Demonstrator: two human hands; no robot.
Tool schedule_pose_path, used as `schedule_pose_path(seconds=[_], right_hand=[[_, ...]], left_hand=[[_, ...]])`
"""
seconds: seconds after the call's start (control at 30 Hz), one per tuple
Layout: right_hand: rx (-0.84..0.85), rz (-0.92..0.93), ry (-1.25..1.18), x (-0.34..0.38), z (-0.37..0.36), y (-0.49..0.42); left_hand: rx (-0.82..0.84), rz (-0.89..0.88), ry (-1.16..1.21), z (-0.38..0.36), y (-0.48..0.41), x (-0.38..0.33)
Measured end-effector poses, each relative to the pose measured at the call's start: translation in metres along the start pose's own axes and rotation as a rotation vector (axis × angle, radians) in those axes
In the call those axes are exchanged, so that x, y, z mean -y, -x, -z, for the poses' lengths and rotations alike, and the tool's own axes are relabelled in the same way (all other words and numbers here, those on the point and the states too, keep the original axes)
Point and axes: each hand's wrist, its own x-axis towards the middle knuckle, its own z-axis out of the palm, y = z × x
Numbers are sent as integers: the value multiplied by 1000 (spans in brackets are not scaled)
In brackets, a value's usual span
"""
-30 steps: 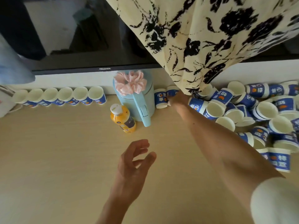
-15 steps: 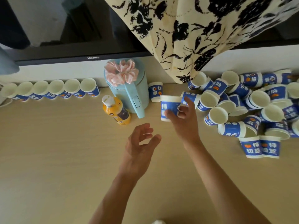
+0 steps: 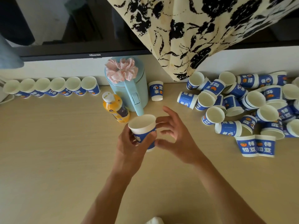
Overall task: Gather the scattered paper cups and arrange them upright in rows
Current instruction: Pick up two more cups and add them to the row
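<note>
1. Soft, even daylight filled the scene, and the table (image 3: 48, 143) was bright with no hard glare.
2. Shadows were faint and diffuse: a pale smudge under the hands and thin dark edges beneath the cups (image 3: 242, 110) at right.
3. The TV screen (image 3: 72, 21) was dark and glossy and mirrored a bright wall.
4. Motion softened the right hand (image 3: 174, 136), most of all its fingers (image 3: 168, 110). The cup (image 3: 143, 126) in the left hand (image 3: 129, 146) looked sharper.
5. Wide-angle distortion bowed the TV's lower edge and stretched the cups near the right border.
6. A white shape (image 3: 153, 221) at the bottom edge was out of focus.
</note>
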Motion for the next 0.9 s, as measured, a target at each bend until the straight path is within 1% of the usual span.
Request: schedule_pose_path(seconds=[0.03,0.1,0.13,0.2,0.4,0.47,0.6,0.7,0.77,0.83,0.9], right_hand=[[-48,-25,-9,-2,6,-9],[-208,-105,17,-6,14,-39],[-278,-145,77,-8,18,-57],[-347,-219,212,-17,23,-100],[-420,-321,455,-59,27,-210],[-437,-357,523,-70,24,-229],[-469,-347,575,-87,21,-251],[-466,-355,532,-89,22,-251],[-510,-343,462,-87,23,-245],[-559,-257,400,-94,27,-233],[-607,-171,258,-73,18,-195]], left_hand=[[-7,6,4,4,1,1],[-15,27,20,10,4,6],[-17,36,27,12,6,8],[-20,51,30,14,8,11],[-42,35,49,23,15,14],[-50,25,41,29,15,14],[-46,25,26,40,16,18],[-56,23,17,48,17,21],[-70,19,22,53,17,22],[-80,23,37,58,17,22],[-84,28,47,62,17,21]])
